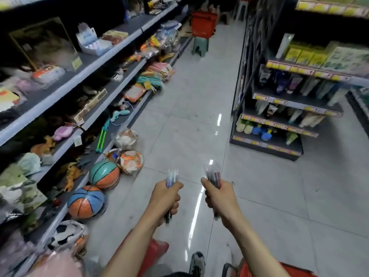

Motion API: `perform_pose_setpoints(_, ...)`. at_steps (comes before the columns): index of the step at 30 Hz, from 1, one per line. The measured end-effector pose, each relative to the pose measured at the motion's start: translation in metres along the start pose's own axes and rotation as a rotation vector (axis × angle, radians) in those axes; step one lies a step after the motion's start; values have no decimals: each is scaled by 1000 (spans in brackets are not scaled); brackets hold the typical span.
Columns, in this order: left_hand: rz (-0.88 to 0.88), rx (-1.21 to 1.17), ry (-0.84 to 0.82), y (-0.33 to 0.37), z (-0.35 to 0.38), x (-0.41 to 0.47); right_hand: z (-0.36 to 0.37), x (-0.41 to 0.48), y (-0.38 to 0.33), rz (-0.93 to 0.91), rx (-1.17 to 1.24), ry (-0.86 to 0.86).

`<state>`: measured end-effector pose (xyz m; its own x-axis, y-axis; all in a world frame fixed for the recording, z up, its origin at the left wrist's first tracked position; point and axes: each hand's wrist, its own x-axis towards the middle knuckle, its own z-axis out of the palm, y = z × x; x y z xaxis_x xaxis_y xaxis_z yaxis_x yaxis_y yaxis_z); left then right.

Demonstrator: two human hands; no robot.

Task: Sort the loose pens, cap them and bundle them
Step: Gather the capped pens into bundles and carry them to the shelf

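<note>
- My left hand (165, 198) is clenched round a small bunch of blue pens (173, 175). Their tips stand above the fist and their tails poke out below it.
- My right hand (220, 198), just beside the left and level with it, is clamped on a second bunch of dark and red pens (214, 173). Through the blur I cannot tell whether any are capped.
- I see nothing binding either bunch, so a slackened grip could let a pen slide out under the hand onto the tiled floor (199, 108).
- With both hands full I have no free fingers for capping. Trying it in mid-air risks mixing the colours or spilling a bunch.
- The shelf (60, 92) off to the left of my left hand is crowded with toys, and I judge pens set there could roll away or get lost.
</note>
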<state>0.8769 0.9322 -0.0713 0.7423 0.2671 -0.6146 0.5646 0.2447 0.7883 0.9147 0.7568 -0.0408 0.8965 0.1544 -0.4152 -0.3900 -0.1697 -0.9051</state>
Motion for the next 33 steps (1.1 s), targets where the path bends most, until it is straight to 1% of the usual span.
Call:
perform_pose_setpoints(5, -37, -61, 80, 34, 21, 54, -10, 88, -30, 13, -14, -76)
perform_pose_setpoints(11, -17, -128, 144, 91, 16, 137, 19, 195, -72, 24, -57, -189)
perform_pose_setpoints(18, 30, -229, 170, 185, -14, 249, 71, 309, -136, 8, -116, -240)
perform_pose_setpoints(22, 29, -257, 210, 232, -34, 306, 96, 363, -162, 54, -127, -248)
perform_pose_setpoints(28, 8, -281, 276, 283, -60, 382, 132, 453, -197, 99, -152, -301)
perform_pose_setpoints(33, -11, -329, 369, 322, -80, 450, 177, 552, -236, 99, -193, -397)
